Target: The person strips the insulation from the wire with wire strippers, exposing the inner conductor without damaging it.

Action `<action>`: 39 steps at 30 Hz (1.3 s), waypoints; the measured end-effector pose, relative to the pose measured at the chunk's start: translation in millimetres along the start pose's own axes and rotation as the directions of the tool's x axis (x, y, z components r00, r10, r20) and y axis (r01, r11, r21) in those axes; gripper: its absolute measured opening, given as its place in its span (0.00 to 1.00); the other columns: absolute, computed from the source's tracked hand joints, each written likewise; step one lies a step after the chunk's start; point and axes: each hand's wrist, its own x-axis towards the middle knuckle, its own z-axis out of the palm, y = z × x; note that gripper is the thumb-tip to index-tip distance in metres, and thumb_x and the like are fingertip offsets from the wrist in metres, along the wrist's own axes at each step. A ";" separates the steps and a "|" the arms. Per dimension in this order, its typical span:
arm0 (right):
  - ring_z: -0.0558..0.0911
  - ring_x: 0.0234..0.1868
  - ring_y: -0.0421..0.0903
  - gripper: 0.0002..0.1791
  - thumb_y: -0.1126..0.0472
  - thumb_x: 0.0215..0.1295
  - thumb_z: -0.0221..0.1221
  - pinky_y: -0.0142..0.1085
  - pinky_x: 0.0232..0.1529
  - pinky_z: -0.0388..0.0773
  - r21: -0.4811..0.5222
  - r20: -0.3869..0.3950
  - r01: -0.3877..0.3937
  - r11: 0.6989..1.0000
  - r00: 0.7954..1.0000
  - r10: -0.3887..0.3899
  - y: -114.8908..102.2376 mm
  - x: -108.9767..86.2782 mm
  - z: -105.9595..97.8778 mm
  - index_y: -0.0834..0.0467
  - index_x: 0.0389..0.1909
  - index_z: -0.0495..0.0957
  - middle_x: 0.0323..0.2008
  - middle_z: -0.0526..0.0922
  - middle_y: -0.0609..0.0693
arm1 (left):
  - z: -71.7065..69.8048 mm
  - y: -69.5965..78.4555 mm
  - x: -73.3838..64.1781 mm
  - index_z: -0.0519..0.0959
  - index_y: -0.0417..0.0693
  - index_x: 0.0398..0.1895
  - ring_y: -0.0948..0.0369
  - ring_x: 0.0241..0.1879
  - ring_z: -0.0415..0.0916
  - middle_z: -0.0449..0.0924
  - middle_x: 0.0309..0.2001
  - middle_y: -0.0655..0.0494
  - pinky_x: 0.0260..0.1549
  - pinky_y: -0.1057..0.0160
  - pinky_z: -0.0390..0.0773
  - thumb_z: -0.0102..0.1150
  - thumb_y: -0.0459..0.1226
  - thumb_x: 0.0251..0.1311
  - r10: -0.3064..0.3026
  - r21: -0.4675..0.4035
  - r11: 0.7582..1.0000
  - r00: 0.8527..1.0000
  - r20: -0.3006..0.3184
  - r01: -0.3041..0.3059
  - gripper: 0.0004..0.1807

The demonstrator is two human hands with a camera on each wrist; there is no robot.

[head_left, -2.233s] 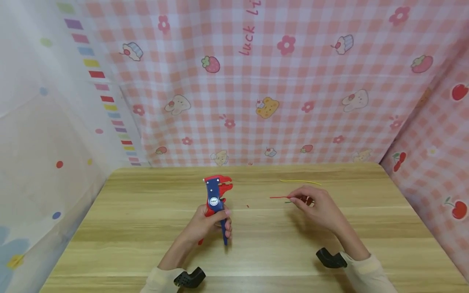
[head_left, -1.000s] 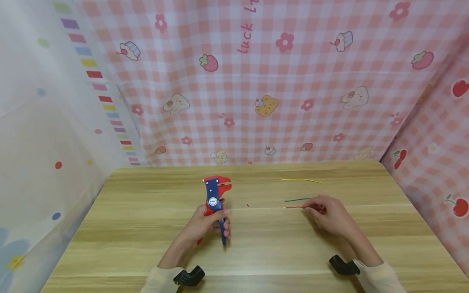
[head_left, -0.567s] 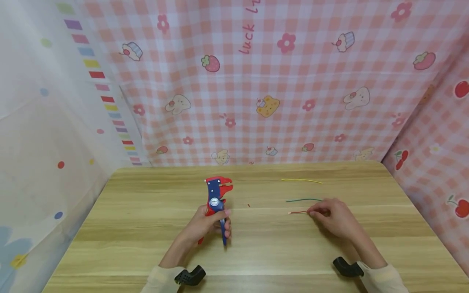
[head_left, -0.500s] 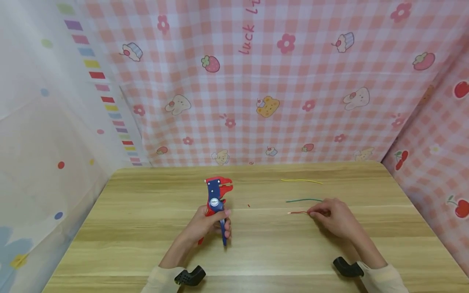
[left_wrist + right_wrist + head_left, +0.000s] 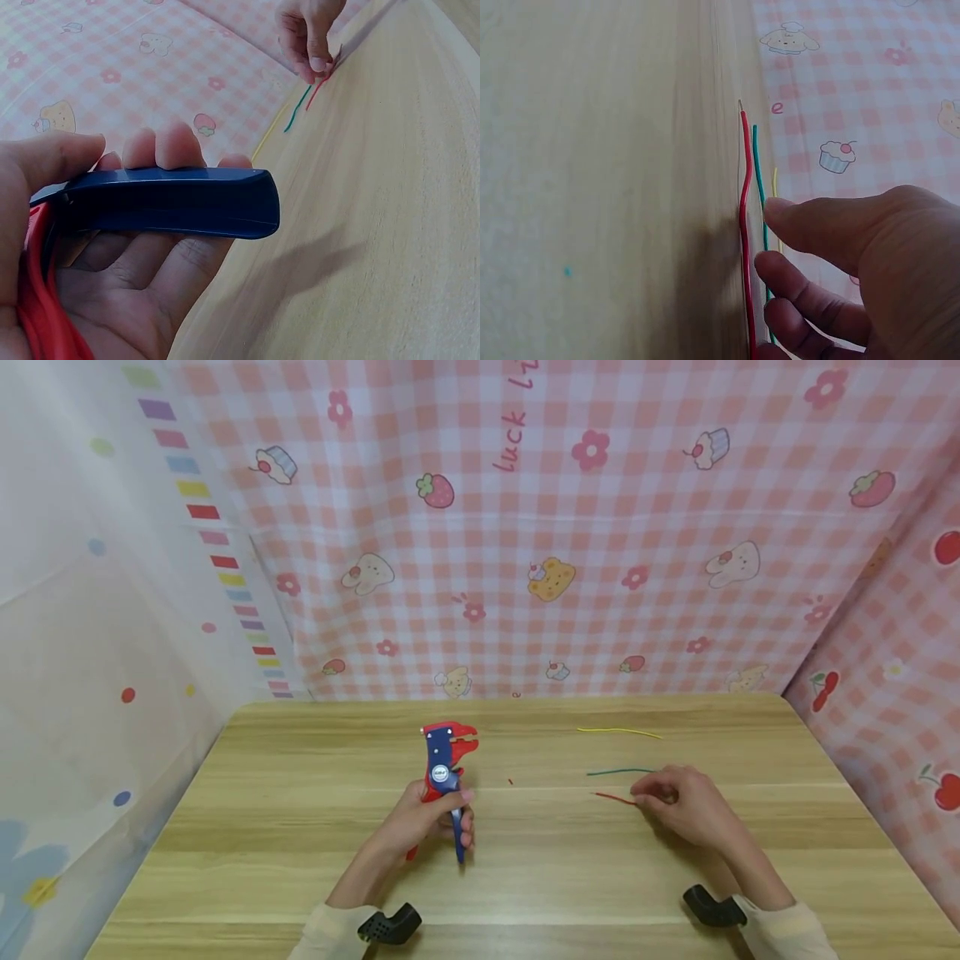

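My left hand (image 5: 431,817) grips the handles of a wire stripper (image 5: 441,756) with a blue body and red jaws, its head pointing away from me. In the left wrist view, its blue handle (image 5: 172,202) lies across my fingers. My right hand (image 5: 678,802) is low over the table at the right, thumb and index finger apart. A red wire (image 5: 615,798) lies just beside its fingertips; the right wrist view shows its bare metal tip. Behind it a green wire (image 5: 618,771) runs partly under the hand. Farther back lies a yellow wire (image 5: 618,731).
A tiny red scrap (image 5: 511,782) lies on the wooden table (image 5: 525,877) between my hands. In the right wrist view a small green scrap (image 5: 568,271) lies on the table. A pink checked cloth (image 5: 480,527) hangs along the back edge.
My right hand has brought the red wire rightward and nearer to me, in front of the green wire, and let it go. The left hand with the wire stripper has stayed put.
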 end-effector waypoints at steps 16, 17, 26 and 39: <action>0.79 0.38 0.44 0.12 0.63 0.64 0.70 0.32 0.37 0.75 0.018 -0.072 -0.020 1.000 0.997 0.022 -1.4 4.0 -2.7 0.57 0.48 0.85 0.39 0.86 0.49 | 0.9 -1.9 0.0 0.70 0.29 0.50 0.60 0.27 0.86 0.85 0.27 0.56 0.38 0.57 0.89 0.57 0.42 0.74 0.006 -0.013 1.000 1.000 0.010 -0.006 0.21; 0.79 0.39 0.44 0.13 0.63 0.64 0.69 0.32 0.37 0.75 0.023 -0.073 -0.021 1.000 0.997 0.023 -1.3 4.4 -3.1 0.58 0.48 0.85 0.40 0.86 0.50 | 1.0 -2.0 0.0 0.70 0.29 0.50 0.60 0.27 0.86 0.85 0.27 0.56 0.37 0.57 0.89 0.58 0.43 0.74 0.006 -0.015 1.000 1.000 0.011 -0.006 0.21; 0.85 0.44 0.51 0.16 0.64 0.63 0.70 0.40 0.43 0.84 0.042 -0.109 0.014 0.999 0.994 -0.009 0.7 9.2 -2.3 0.60 0.51 0.83 0.43 0.86 0.55 | 1.0 -2.0 0.2 0.71 0.30 0.49 0.59 0.27 0.86 0.85 0.27 0.55 0.39 0.56 0.89 0.58 0.44 0.74 0.003 -0.018 1.000 1.000 0.021 -0.002 0.21; 0.82 0.45 0.52 0.14 0.64 0.63 0.69 0.36 0.41 0.82 0.031 -0.115 0.013 0.999 0.993 -0.010 -4.4 21.1 -0.7 0.60 0.50 0.84 0.43 0.86 0.55 | 3.0 -1.5 -0.1 0.68 0.28 0.53 0.59 0.28 0.86 0.85 0.27 0.56 0.40 0.55 0.89 0.59 0.44 0.73 -0.005 -0.020 1.000 0.999 0.041 0.005 0.25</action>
